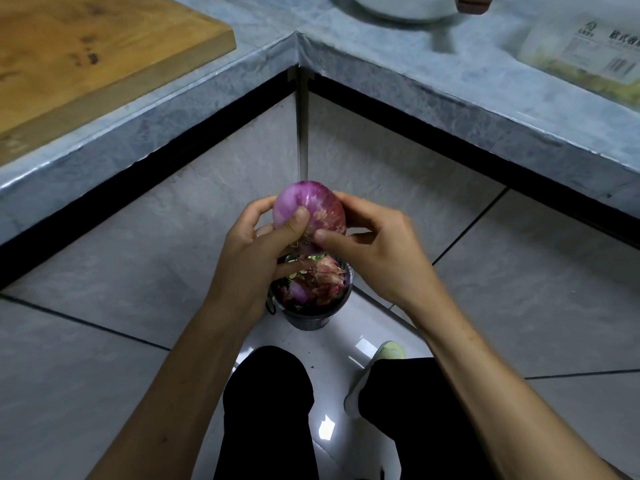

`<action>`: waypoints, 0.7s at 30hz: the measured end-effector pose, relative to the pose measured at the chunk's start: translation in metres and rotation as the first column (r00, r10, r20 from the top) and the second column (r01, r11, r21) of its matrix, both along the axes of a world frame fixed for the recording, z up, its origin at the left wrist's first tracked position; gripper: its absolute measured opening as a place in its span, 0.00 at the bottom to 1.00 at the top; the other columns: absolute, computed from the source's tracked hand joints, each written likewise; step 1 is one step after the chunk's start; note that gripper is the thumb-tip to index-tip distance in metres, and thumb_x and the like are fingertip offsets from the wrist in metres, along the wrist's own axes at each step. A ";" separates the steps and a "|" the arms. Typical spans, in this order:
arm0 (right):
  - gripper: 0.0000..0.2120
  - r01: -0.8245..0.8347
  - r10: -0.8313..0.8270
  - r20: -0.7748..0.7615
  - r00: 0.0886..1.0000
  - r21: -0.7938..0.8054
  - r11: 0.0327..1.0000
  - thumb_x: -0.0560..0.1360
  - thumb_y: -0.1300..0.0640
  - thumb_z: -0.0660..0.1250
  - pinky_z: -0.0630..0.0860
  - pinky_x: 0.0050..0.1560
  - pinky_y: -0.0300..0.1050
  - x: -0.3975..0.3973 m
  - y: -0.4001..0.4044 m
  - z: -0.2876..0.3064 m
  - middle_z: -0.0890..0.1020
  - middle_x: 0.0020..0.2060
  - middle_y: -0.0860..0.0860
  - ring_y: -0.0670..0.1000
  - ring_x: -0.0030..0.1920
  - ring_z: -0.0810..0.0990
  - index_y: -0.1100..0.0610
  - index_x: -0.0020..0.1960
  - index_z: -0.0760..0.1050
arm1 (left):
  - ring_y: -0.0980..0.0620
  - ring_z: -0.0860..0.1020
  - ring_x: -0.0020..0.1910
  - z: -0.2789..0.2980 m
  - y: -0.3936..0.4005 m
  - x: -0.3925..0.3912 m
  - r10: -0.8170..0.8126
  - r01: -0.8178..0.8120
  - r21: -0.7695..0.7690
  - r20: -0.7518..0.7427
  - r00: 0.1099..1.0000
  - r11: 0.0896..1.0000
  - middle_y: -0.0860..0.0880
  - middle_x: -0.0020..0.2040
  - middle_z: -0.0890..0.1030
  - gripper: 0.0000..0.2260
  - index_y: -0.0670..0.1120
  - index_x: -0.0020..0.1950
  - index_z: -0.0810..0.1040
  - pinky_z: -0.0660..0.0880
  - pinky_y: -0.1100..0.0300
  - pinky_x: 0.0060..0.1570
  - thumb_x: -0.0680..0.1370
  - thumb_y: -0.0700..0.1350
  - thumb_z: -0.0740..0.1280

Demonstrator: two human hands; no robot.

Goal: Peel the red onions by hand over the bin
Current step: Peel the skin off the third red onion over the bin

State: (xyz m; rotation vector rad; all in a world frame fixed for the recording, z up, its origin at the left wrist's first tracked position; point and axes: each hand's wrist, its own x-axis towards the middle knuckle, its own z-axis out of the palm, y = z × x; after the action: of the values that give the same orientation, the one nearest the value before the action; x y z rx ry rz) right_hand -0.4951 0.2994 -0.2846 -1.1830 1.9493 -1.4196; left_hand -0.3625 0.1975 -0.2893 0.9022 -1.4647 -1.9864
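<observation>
Onion (310, 211) sits at frame centre, held in the air between both hands, directly above the bin (311, 315) on the floor tiles. Your left hand (256, 244) wraps it from the left, thumb pressed flat on the near face. Your right hand (377, 244) curls round the right side, thumb tip at the lower edge where the dry root tuft shows.

Handling, as a judgement: firm, dense bulb, moderate weight, will not crush under finger pressure. Bared flesh looks smooth and likely slick; papery skin is brittle and tears in flakes rather than in one sheet. Keep the left hand as the cradle. Take hold of skin at the root end or at a lifted edge, pinching with thumb and forefinger, and pull toward the top.

Looks: upper left of the bulb glossy pale purple, already bare. Right side darker red with tan, flaky patches of skin clinging.

Bin holds a heap of red-brown peelings.

Wooden board (86, 53) lies upper left, on the grey counter (398, 64).
</observation>
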 end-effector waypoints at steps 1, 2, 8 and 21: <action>0.20 0.006 -0.006 -0.011 1.000 -0.003 1.000 0.71 0.51 0.75 0.81 0.52 0.54 0.000 0.001 0.000 0.86 0.46 0.46 0.48 0.47 0.84 0.48 0.62 0.80 | 0.48 0.87 0.46 0.000 0.001 0.000 0.005 -0.005 0.015 -0.004 1.000 1.000 0.44 0.49 0.87 0.22 0.47 0.64 0.78 0.82 0.57 0.43 0.71 0.51 0.73; 0.20 0.009 -0.010 -0.025 1.000 -0.012 1.000 0.71 0.52 0.75 0.81 0.53 0.54 -0.001 0.002 -0.001 0.86 0.46 0.45 0.47 0.47 0.84 0.49 0.62 0.80 | 0.47 0.87 0.46 0.000 0.001 -0.001 0.008 -0.007 0.026 -0.010 1.000 1.000 0.44 0.49 0.87 0.22 0.47 0.63 0.78 0.82 0.57 0.43 0.71 0.51 0.74; 0.24 0.048 -0.051 -0.165 0.985 -0.025 0.999 0.72 0.52 0.74 0.78 0.60 0.48 0.001 0.006 -0.010 0.85 0.55 0.50 0.45 0.58 0.82 0.57 0.66 0.78 | 0.43 0.86 0.47 -0.005 0.006 0.001 0.039 -0.038 0.071 -0.014 0.999 0.997 0.41 0.51 0.86 0.24 0.45 0.64 0.78 0.82 0.55 0.44 0.69 0.51 0.74; 0.20 -0.090 0.016 -0.347 0.938 -0.198 0.976 0.72 0.62 0.73 0.72 0.67 0.39 -0.005 0.007 -0.020 0.80 0.62 0.54 0.46 0.65 0.77 0.63 0.64 0.78 | 0.40 0.84 0.55 -0.017 0.002 0.000 0.012 0.049 0.259 -0.229 0.973 0.965 0.38 0.63 0.80 0.24 0.42 0.67 0.71 0.80 0.44 0.58 0.74 0.48 0.72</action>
State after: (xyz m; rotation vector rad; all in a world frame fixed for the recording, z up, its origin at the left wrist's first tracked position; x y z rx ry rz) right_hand -0.4996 0.3062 -0.3050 -1.6672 2.0056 -1.5013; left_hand -0.3624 0.1999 -0.3063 0.7342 -1.1036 -2.2513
